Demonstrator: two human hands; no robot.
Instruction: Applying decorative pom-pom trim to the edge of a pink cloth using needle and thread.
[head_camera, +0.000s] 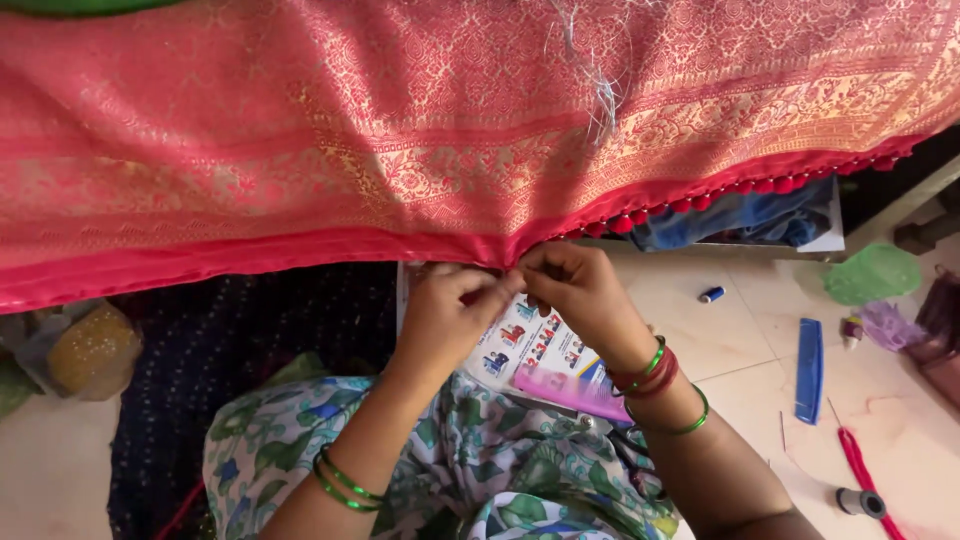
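Both sets of fingertips pinch the red hem (505, 258) of the sari (400, 130), left hand (445, 315) and right hand (580, 295) touching, pulling it taut for close work. A blue comb (808, 368) lies on the floor (740, 330), right.

A big red cloth (400, 130) with gold woven patterns hangs across the top, spread wide and a little wrinkled; its bottom edge (250, 262) is a plain red band; along the right part of that edge sits a row of small red pom-pom balls (700, 203), touching the edge one after another; the cloth dips to a point in the middle where it is pinched; some thin white loose threads (600, 95) lie on the cloth near the top.
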